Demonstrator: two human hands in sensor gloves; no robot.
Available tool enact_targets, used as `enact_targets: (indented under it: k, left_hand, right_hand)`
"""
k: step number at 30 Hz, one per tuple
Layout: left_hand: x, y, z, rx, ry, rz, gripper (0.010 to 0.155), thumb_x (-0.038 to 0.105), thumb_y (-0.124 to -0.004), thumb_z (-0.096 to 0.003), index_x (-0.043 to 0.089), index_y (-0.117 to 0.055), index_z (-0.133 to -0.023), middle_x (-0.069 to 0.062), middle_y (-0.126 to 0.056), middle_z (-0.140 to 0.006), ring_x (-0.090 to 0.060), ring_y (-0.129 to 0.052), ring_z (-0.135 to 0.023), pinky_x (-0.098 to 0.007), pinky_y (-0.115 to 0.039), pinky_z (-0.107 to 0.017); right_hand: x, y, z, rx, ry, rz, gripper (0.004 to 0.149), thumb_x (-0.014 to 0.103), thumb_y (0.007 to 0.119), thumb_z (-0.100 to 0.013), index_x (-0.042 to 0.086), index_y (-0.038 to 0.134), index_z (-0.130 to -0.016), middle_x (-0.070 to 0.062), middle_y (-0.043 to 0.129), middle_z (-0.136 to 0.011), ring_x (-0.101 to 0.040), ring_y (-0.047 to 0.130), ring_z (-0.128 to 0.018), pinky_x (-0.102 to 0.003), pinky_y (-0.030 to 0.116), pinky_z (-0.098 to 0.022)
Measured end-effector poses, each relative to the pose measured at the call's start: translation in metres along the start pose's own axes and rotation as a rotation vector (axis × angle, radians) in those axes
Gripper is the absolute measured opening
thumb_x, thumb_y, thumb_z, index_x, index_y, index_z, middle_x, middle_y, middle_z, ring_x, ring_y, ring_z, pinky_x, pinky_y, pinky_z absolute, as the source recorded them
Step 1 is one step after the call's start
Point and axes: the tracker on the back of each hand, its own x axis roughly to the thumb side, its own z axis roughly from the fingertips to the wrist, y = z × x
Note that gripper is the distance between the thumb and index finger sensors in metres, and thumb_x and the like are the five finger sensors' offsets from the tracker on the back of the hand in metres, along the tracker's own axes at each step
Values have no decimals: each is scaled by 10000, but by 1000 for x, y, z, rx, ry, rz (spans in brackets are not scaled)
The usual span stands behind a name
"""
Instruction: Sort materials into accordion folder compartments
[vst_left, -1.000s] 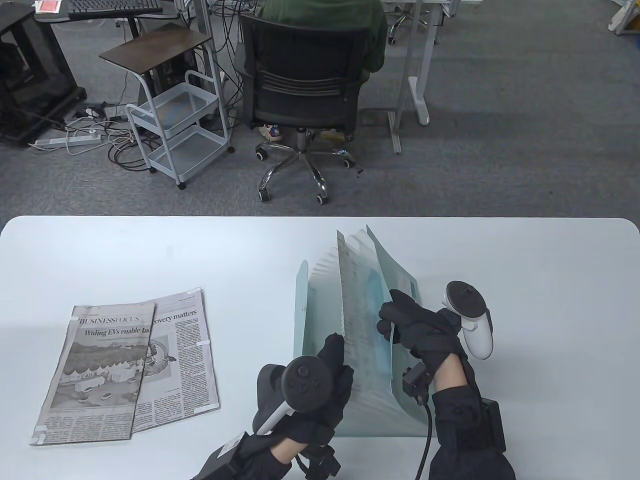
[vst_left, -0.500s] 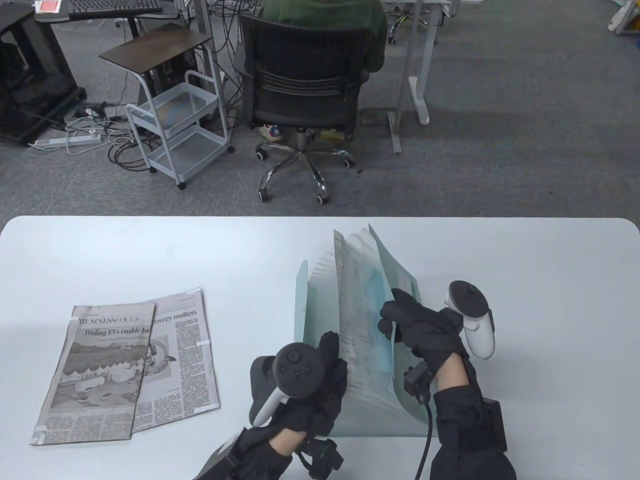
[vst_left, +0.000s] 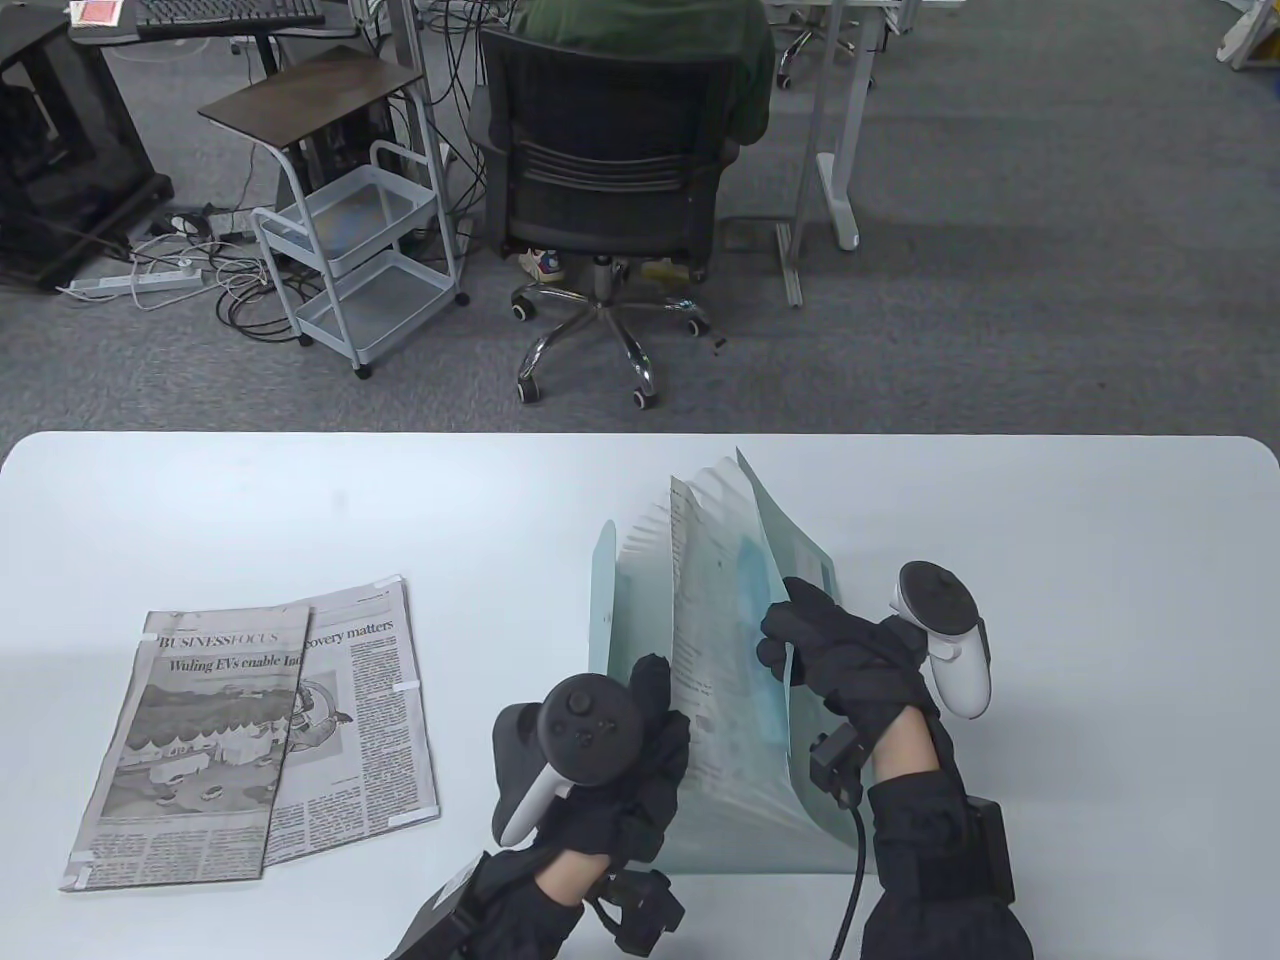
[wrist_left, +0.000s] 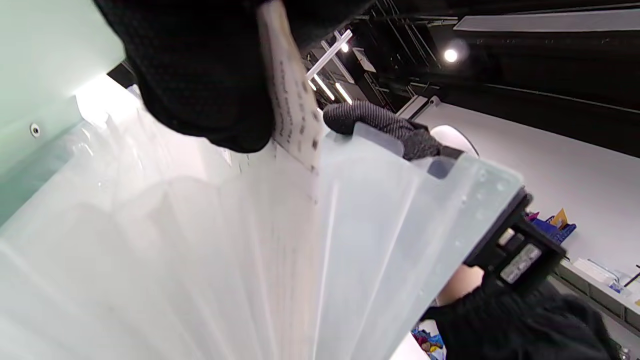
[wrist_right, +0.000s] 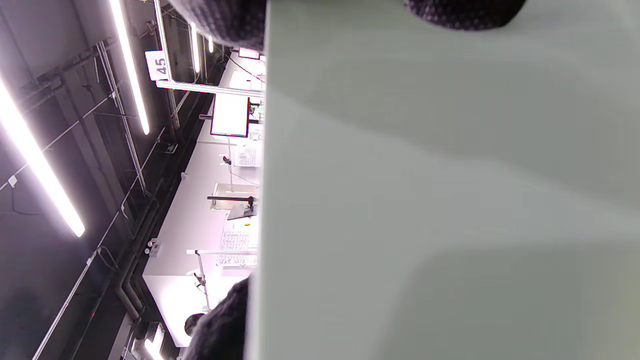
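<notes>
Two newspaper sheets (vst_left: 255, 735) are lying overlapped on the left part of the white table (vst_left: 200, 500), well apart from both hands and waiting to be filed.

Moving right, the left hand (vst_left: 610, 770) is pinching the near edge of a printed sheet (vst_left: 695, 640) that is going down into the accordion folder (vst_left: 640, 600); the left wrist view is showing the sheet (wrist_left: 295, 115) clamped under the gloved fingers (wrist_left: 200, 75) and sliding between translucent dividers (wrist_left: 360, 240). Which compartment it is entering, I cannot tell.

Further right, the right hand (vst_left: 850, 665) is gripping the folder's front flap (vst_left: 800, 570) and pulling it open — fingers wrapped over the flap's edge, as the right wrist view is confirming at its top (wrist_right: 465, 12).

The likely trouble, in my judgement, is the thin sheet catching on a divider top and buckling, or splitting across two pockets, because the pleats are crowding close together. If the right hand's pull is eased, the folder could spring shut on the paper.

Room for moving is generous — bare table is lying beyond the folder and to its right, while the folder's near corner is sitting close to the table's front edge (vst_left: 1100, 955), so dragging it nearer is looking risky.
</notes>
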Motion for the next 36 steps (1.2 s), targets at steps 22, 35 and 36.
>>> enact_targets:
  k: [22, 35, 36]
  left_hand:
    - [6, -26, -15, -127, 49, -232, 541, 116, -595, -716, -116, -455, -1184, -453, -463, -1173, -655, -663, -974, -697, -616, -713]
    - [1, -22, -9, -117, -9, -120, 585, 211, -550, -744, -102, -358, -1199, -442, -448, -1184, -658, -632, -996, -700, -599, -717]
    - [1, -20, -8, -108, -22, -112, 587, 224, -551, -745, -90, -359, -1203, -441, -452, -1184, -659, -635, -996, -700, -602, -716]
  right_hand:
    - [2, 0, 1, -1, -5, 12, 657, 212, 526, -678, -143, 192, -1118, -445, 362, -1071, -554, 663, -808, -615, 597, -594]
    - [-1, 1, -2, 0, -3, -8, 659, 223, 526, -681, -142, 196, -1119, -445, 361, -1072, -553, 662, -809, -614, 597, -594]
    - [-1, 1, -2, 1, -3, -9, 658, 224, 526, -682, -140, 196, -1120, -444, 360, -1073, -552, 662, -809, -614, 597, -594]
